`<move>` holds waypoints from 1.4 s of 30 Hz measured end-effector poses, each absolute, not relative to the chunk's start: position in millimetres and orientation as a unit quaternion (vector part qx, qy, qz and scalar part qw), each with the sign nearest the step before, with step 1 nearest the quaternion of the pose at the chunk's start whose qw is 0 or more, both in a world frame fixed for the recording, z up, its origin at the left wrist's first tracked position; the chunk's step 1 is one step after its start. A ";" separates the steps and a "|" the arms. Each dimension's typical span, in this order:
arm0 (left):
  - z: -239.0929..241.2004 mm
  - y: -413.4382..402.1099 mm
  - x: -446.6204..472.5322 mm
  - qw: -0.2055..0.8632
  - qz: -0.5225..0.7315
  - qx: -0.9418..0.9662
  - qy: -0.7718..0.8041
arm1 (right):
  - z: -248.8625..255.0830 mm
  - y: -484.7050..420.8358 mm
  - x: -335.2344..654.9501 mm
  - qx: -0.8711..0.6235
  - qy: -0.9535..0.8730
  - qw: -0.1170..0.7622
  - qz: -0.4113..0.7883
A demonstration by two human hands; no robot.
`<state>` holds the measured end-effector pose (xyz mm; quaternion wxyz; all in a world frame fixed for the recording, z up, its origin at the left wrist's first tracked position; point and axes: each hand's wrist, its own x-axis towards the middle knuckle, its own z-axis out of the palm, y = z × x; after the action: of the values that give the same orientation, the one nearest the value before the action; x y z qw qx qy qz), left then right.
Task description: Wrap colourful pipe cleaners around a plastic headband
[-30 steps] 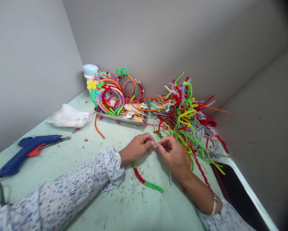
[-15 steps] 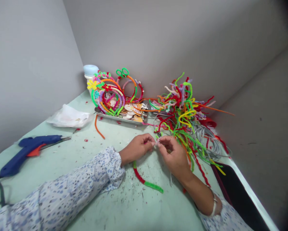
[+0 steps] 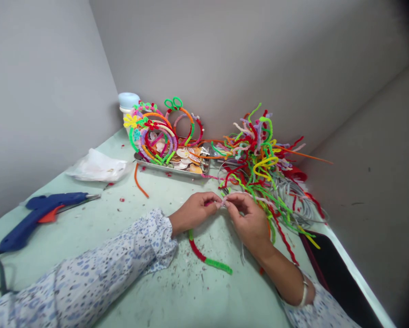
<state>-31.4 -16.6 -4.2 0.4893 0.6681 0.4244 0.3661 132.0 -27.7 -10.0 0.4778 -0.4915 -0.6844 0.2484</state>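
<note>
Above the middle of the table, my left hand [image 3: 199, 210] and my right hand [image 3: 248, 221] meet fingertip to fingertip. Between them is a thin pale pink pipe cleaner [image 3: 223, 202], pinched by both hands. A pale length of it seems to pass behind the right fingers toward the pile. Just below my left hand lies a curved strip wrapped in red and green pipe cleaner [image 3: 199, 253], its upper end hidden by the wrist. A thin grey strand [image 3: 243, 254] hangs under my right hand.
Right of centre is a tangled pile of coloured pipe cleaners [image 3: 264, 159] with grey wire coils [image 3: 295, 200]. A metal tray [image 3: 172, 169] holds paper cutouts and decorated headbands [image 3: 156, 136]. A blue glue gun [image 3: 43, 214], plastic bag [image 3: 98, 166] and orange pipe cleaner [image 3: 140, 182] lie left.
A pale strand now shows behind my right fingers, stretching toward the pile. My fingertips have shifted slightly on the pale pipe cleaner. The things on the table have stayed put.
</note>
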 end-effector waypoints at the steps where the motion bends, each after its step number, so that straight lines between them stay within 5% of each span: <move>1: -4.3 -16.5 -31.4 0.491 0.365 0.668 0.423 | -9.7 -27.8 132.1 -0.491 -0.684 0.479 0.250; 16: -3.3 -15.2 -33.6 0.538 0.361 0.638 0.415 | -7.1 -26.6 132.6 -0.488 -0.668 0.437 0.354; 42: -6.2 -14.4 -33.1 0.498 0.355 0.676 0.411 | -7.6 -28.4 133.6 -0.445 -0.731 0.457 0.242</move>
<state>-33.1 -14.4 -6.2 0.4981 0.6763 0.4107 0.3546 133.6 -28.4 -7.6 0.4572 -0.4449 -0.7311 0.2418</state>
